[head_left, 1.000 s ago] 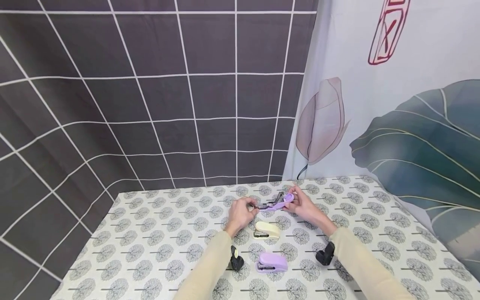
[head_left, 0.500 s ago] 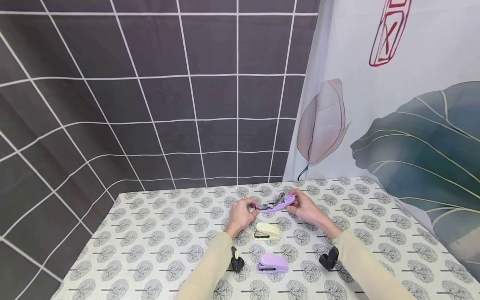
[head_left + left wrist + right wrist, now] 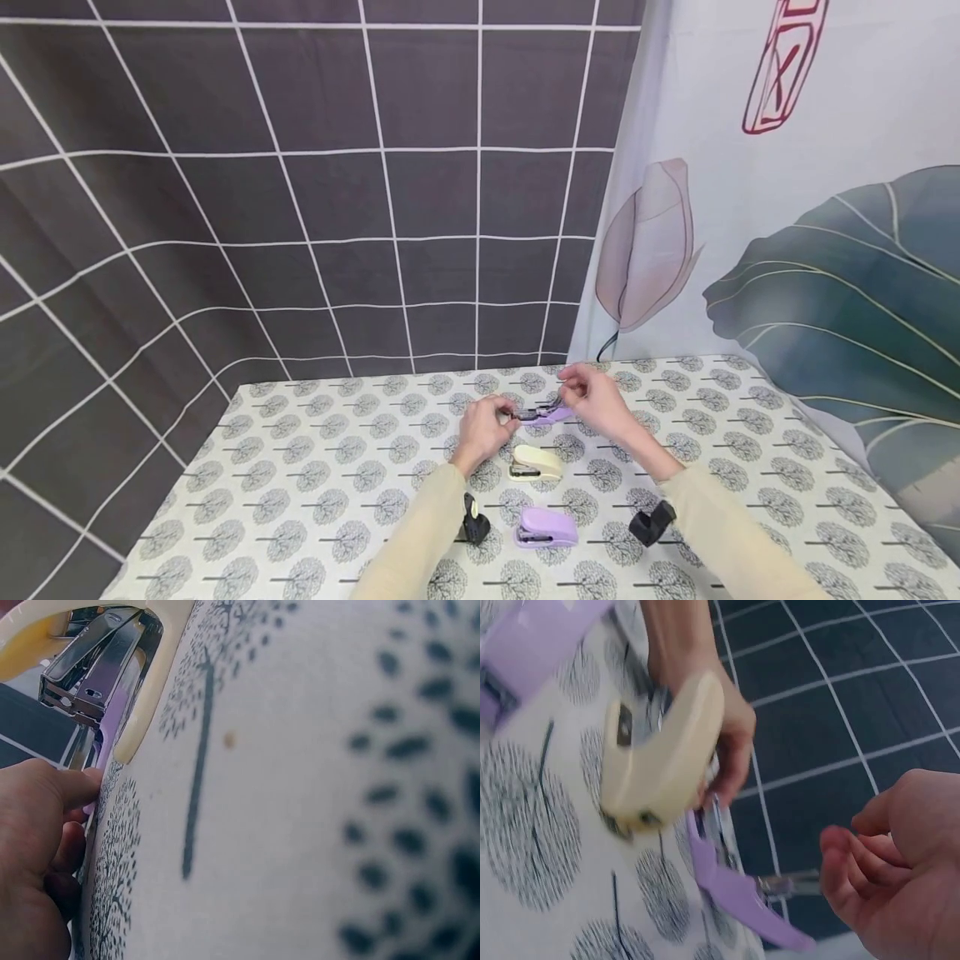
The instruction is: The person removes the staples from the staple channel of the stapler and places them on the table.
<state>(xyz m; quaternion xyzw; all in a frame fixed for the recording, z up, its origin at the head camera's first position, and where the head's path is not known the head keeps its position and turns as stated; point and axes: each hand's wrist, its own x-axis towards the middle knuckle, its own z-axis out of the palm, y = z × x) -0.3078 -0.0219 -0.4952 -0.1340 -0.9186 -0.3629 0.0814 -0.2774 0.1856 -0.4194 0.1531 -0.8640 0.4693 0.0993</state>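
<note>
A purple stapler [image 3: 551,416] lies spread at the far part of the table, its metal insides showing. My left hand [image 3: 483,427] pinches its left end, where a purple edge [image 3: 111,724] shows beside the fingers [image 3: 79,787]. At the stapler's other end is my right hand [image 3: 600,408]. Its thumb and fingers are loosely bent and apart, their tips right by a raised metal strip [image 3: 787,883]. In the right wrist view the purple cover [image 3: 750,904] slopes down below that hand, not held by it. The bent fingers hide the strip's far tip.
A cream stapler [image 3: 536,463] stands just in front of the left hand and looms large in both wrist views. Nearer me is a second purple stapler [image 3: 546,527]. Tree-patterned cloth [image 3: 337,517] covers the table; a dark gridded curtain [image 3: 420,275] hangs behind.
My right hand has let go of the stapler's purple rear end and shifted slightly left and up, to the raised metal strip. My left hand keeps its pinch in place.
</note>
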